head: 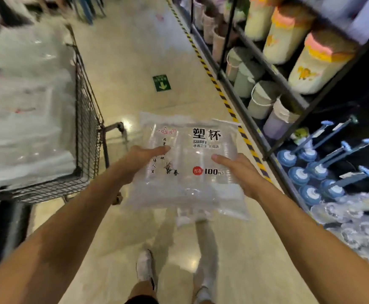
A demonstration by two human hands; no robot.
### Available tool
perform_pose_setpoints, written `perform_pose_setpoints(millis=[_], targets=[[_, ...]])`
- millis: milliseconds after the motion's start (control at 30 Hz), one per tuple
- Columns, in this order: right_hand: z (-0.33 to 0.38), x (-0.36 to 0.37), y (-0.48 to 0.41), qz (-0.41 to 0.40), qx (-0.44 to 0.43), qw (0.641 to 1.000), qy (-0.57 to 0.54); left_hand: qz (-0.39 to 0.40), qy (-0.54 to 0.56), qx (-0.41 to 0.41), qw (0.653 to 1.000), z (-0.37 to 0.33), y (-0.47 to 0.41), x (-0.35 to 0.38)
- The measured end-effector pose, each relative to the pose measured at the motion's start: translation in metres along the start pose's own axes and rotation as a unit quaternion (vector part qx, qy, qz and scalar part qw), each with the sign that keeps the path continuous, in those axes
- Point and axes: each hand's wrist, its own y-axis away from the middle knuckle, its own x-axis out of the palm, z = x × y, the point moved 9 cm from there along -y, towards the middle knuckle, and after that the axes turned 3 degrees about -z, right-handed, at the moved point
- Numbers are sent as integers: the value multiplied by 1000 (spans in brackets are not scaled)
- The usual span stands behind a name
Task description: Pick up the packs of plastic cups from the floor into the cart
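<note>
A clear pack of plastic cups with black print and a red "100 pcs" dot is held flat above the floor in front of me. My left hand grips its left edge, thumb lying on top. My right hand grips its right edge, thumb on top too. The fingers of both hands are hidden under the pack. The wire cart stands to the left, and several similar clear packs lie piled inside it. The held pack is to the right of the cart, apart from it.
Black shelving runs along the right with bins, jars and blue plungers. A yellow-black stripe marks the floor beside it. A green arrow sticker lies on the aisle floor ahead. My feet show below.
</note>
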Motion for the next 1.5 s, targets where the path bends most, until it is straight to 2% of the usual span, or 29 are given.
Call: perform_pose_setpoints(millis=[200, 433, 667, 900, 1200, 1400, 1500], targets=[[167, 130, 49, 114, -58, 989, 71, -92, 63, 35, 993, -52, 86, -183], [282, 294, 80, 194, -121, 969, 96, -166, 93, 64, 980, -56, 128, -357], [359, 417, 68, 215, -142, 961, 99, -153, 167, 45, 973, -56, 103, -487], [408, 498, 22, 214, -137, 962, 98, -153, 160, 26, 975, -67, 46, -566], [449, 597, -60, 256, -124, 955, 87, -181, 188, 29, 965, -69, -38, -639], [445, 638, -114, 229, -110, 963, 94, -188, 170, 0, 967, -45, -112, -683], [430, 650, -139, 216, -97, 966, 101, -170, 136, 16, 976, -42, -149, -686]])
